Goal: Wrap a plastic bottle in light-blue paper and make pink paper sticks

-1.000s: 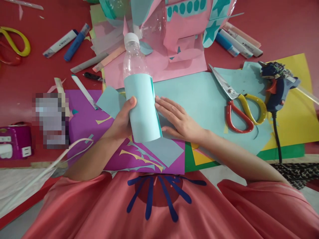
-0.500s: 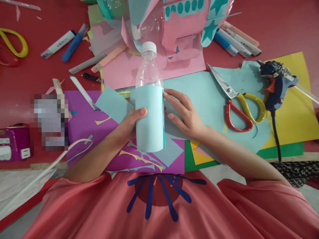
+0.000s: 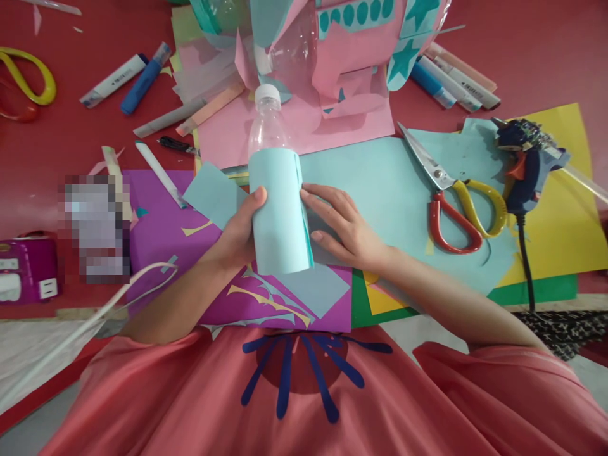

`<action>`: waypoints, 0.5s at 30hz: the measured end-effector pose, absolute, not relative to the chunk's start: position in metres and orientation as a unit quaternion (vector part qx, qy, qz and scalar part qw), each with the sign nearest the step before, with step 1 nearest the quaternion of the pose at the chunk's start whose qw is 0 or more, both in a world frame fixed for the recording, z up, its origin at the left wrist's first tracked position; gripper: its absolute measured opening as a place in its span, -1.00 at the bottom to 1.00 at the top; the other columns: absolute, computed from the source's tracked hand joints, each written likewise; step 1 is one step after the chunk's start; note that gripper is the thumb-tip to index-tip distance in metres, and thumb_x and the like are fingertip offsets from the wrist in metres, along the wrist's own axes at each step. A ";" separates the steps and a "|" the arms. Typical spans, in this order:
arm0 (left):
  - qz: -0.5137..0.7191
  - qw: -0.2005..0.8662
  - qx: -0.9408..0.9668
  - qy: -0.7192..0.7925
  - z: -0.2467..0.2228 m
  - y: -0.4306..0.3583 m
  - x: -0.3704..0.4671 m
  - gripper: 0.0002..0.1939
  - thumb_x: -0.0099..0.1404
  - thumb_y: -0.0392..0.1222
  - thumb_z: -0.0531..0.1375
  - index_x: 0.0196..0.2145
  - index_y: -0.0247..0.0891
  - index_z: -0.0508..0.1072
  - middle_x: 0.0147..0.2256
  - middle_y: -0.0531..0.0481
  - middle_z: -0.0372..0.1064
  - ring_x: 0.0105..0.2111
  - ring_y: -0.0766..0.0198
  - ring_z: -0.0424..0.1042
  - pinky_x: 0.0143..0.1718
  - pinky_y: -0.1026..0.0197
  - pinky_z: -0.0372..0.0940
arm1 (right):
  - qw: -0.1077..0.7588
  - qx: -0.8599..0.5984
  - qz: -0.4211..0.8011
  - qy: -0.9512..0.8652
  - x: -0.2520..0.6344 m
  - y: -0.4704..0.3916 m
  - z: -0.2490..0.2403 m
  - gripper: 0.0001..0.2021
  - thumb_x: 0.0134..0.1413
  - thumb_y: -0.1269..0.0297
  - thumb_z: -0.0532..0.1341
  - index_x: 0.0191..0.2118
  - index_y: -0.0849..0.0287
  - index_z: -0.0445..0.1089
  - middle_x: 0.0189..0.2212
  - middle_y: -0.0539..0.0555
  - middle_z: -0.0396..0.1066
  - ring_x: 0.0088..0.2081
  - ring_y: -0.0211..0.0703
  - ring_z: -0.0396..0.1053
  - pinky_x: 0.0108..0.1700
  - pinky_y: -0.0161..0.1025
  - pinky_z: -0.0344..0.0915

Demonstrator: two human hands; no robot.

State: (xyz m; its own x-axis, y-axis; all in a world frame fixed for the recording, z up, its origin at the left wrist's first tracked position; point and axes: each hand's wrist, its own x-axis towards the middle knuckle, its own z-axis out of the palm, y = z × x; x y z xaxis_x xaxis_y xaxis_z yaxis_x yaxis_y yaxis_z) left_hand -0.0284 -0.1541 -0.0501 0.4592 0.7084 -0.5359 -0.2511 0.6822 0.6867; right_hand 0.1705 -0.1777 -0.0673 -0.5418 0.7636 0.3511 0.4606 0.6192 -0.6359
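Observation:
A clear plastic bottle [image 3: 272,130] with a white cap leans slightly to the left in front of me. Light blue paper [image 3: 280,215] is wrapped around its body, and its seam edge shows along the right side. My left hand [image 3: 242,225] grips the bottle from the left, thumb on the paper and the other fingers hidden behind. On the right side, my right hand [image 3: 349,225] has its fingers stretched out, the tips touching the wrapped paper near the seam; it does not grip the bottle.
Scissors [image 3: 441,183] and a glue gun [image 3: 527,168] lie to the right on coloured paper. Purple paper [image 3: 156,253] with cut scraps lies below. Markers [image 3: 145,79] rest at the upper left, and a decorated pink-and-blue bottle craft [image 3: 356,38] is at the back.
The bottle has moved a little up and left and now leans leftward, turned so more of the paper's seam shows. My right hand has followed it slightly left.

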 end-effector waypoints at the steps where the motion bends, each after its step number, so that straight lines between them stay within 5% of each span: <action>1: 0.301 0.810 0.266 0.428 -0.050 -0.153 -0.029 -0.36 -0.07 0.40 0.26 -0.22 -0.17 0.45 -0.28 -0.07 0.50 -0.05 -0.07 0.47 -0.24 0.09 0.43 | 0.314 -0.351 0.245 -0.848 0.170 -0.179 -0.067 -0.46 0.34 0.12 -0.09 0.36 0.14 -0.03 0.23 0.26 0.21 0.26 0.06 0.17 0.24 0.13 0.19; 15: 0.433 0.764 0.232 0.417 -0.043 -0.143 -0.030 -0.40 -0.04 0.32 0.32 -0.20 -0.21 0.50 -0.21 0.04 0.50 -0.04 0.12 0.37 -0.06 0.20 0.32 | 0.327 -0.284 0.228 -0.872 0.169 -0.189 -0.064 -0.52 0.34 0.26 -0.09 0.31 0.19 0.09 0.20 0.21 0.30 0.27 -0.02 0.19 0.25 0.07 0.24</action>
State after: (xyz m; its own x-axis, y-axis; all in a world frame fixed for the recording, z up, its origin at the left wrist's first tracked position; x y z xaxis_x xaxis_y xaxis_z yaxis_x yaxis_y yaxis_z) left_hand -0.0299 -0.1434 -0.0429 0.2759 0.8562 -0.4368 -0.4686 0.5166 0.7166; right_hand 0.1688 -0.1886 -0.0645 -0.6249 0.6447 0.4402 0.3460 0.7342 -0.5841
